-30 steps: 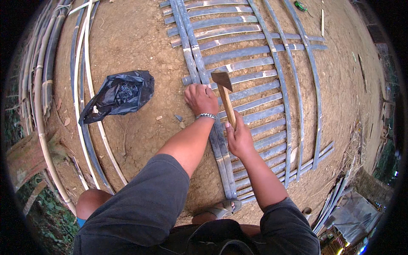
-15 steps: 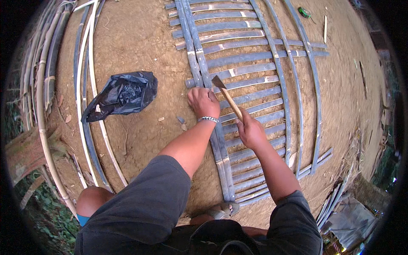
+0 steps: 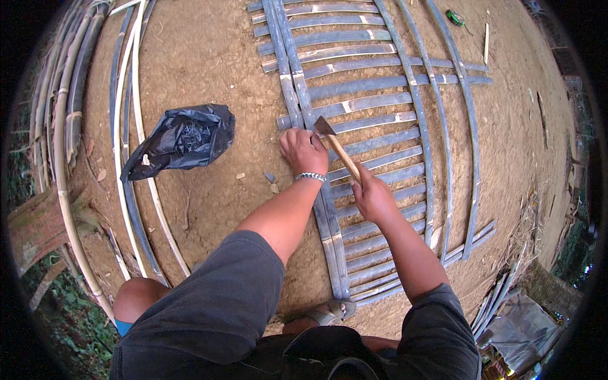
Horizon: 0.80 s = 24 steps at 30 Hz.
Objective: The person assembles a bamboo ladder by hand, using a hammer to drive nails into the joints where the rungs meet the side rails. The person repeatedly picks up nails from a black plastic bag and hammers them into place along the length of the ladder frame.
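Observation:
A ladder-like panel of split bamboo slats (image 3: 370,103) lies on the dirt in front of me. Two long bamboo strips (image 3: 333,248) run side by side along its left edge. My left hand (image 3: 304,153) rests on those strips with its fingers curled and closed. What its fingertips pinch, if anything, is hidden. In my right hand (image 3: 377,199) is a small hatchet (image 3: 342,156), gripped by its wooden handle. Its dark flat metal head is right beside the left fingertips, just over the strips.
A black plastic bag (image 3: 215,140) holding many nails lies open to the left. Pale bamboo strips (image 3: 135,95) and round bamboo poles (image 3: 62,126) lie farther left. More long strips (image 3: 472,158) cross the panel's right side. A green tape measure (image 3: 455,18) sits at the far right.
The hatchet's head has dropped slightly and turned, coming closer to the strips. My right hand has shifted a little with it. The left hand stays in place.

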Each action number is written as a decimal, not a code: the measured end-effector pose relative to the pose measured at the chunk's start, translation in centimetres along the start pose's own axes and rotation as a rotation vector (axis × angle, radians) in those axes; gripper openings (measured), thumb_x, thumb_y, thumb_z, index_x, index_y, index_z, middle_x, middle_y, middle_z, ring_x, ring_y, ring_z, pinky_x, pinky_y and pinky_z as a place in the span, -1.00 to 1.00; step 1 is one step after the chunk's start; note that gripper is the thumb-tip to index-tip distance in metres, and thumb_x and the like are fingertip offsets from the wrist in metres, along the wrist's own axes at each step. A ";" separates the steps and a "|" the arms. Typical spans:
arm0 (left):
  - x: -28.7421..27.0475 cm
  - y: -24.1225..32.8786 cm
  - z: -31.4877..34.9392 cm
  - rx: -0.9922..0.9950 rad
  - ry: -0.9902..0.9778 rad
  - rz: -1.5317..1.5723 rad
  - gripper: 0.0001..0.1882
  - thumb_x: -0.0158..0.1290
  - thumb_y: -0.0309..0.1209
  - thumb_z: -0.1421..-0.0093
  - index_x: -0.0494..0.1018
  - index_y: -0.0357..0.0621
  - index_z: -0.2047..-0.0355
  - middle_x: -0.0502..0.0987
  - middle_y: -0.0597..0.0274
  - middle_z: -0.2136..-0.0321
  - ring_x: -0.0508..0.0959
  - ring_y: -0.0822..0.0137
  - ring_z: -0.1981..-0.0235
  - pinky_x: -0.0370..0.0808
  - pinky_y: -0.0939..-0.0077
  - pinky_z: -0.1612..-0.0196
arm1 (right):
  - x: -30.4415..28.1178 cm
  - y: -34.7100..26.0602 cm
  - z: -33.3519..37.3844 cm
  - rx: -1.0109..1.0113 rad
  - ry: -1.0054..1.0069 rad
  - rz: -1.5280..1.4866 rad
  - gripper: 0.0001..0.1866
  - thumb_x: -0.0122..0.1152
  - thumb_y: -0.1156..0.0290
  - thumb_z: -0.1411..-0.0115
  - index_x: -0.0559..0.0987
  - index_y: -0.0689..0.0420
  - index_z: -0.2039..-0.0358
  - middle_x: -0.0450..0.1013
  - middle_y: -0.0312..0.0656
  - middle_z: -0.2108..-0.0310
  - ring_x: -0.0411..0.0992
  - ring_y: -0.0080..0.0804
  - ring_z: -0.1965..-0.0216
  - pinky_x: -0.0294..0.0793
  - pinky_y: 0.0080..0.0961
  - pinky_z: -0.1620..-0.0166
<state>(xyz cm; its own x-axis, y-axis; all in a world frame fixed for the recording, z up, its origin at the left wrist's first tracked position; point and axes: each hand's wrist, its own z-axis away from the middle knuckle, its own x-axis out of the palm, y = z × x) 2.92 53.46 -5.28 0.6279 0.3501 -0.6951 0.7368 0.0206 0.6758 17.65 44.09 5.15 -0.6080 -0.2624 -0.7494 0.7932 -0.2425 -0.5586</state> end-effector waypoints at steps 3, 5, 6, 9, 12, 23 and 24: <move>0.1 0.1 0.0 -0.007 0.010 0.026 -0.89 0.23 -0.48 -0.08 0.51 -0.13 0.39 0.51 0.02 0.19 0.40 -0.10 -0.07 0.29 -0.04 -0.21 | 0.2 0.3 0.0 -0.019 0.065 -0.012 -0.49 0.14 0.32 -0.36 0.33 -0.02 -0.30 0.57 0.22 0.17 0.54 0.30 0.16 0.53 0.12 0.13; 0.1 -0.2 0.2 -0.016 0.009 0.026 -0.89 0.22 -0.48 -0.08 0.51 -0.13 0.39 0.51 0.03 0.19 0.40 -0.09 -0.07 0.30 -0.04 -0.20 | 0.3 -0.3 0.6 -0.083 0.136 -0.088 -0.49 0.15 0.32 -0.36 0.33 -0.01 -0.30 0.57 0.22 0.16 0.54 0.31 0.16 0.54 0.11 0.13; 0.3 -0.1 0.1 -0.018 0.003 0.021 -0.90 0.22 -0.48 -0.09 0.51 -0.13 0.38 0.51 0.03 0.19 0.41 -0.09 -0.06 0.30 -0.03 -0.19 | 0.3 -0.3 0.5 -0.037 0.059 -0.044 -0.49 0.15 0.33 -0.36 0.33 0.00 -0.30 0.57 0.22 0.16 0.54 0.31 0.15 0.54 0.11 0.13; 0.1 0.0 0.1 0.000 -0.003 -0.005 -0.90 0.20 -0.46 -0.10 0.50 -0.13 0.39 0.51 0.03 0.20 0.41 -0.09 -0.05 0.31 -0.03 -0.17 | 0.4 0.0 0.1 0.022 -0.045 0.021 -0.49 0.15 0.33 -0.36 0.34 0.02 -0.29 0.57 0.22 0.15 0.53 0.32 0.15 0.54 0.12 0.12; 0.2 0.0 -0.1 0.004 0.013 0.004 -0.90 0.20 -0.44 -0.12 0.50 -0.14 0.38 0.50 0.02 0.20 0.41 -0.10 -0.03 0.31 -0.02 -0.17 | 0.7 0.0 0.5 -0.078 0.090 -0.059 -0.50 0.15 0.33 -0.36 0.34 0.03 -0.29 0.57 0.23 0.15 0.53 0.32 0.15 0.54 0.12 0.12; -0.2 0.4 0.0 -0.012 -0.014 0.018 -0.89 0.22 -0.43 -0.14 0.52 -0.17 0.38 0.50 -0.01 0.20 0.41 -0.11 -0.03 0.28 -0.04 -0.19 | 1.1 0.1 0.7 -0.064 0.111 -0.089 -0.47 0.16 0.36 -0.34 0.34 0.10 -0.30 0.56 0.28 0.17 0.53 0.32 0.10 0.53 0.08 0.07; -0.2 0.3 0.0 -0.011 -0.018 0.010 -0.89 0.22 -0.43 -0.14 0.52 -0.17 0.38 0.51 -0.01 0.20 0.41 -0.11 -0.03 0.29 -0.04 -0.19 | 0.9 0.0 0.5 0.001 0.062 -0.048 -0.47 0.16 0.35 -0.35 0.34 0.11 -0.30 0.56 0.29 0.17 0.53 0.32 0.10 0.53 0.08 0.07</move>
<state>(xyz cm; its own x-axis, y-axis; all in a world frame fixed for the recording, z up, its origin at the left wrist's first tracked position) 2.98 53.37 -4.96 0.6396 0.3333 -0.6927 0.7278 0.0274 0.6852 17.08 43.43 4.70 -0.6419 -0.1920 -0.7423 0.7631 -0.2541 -0.5942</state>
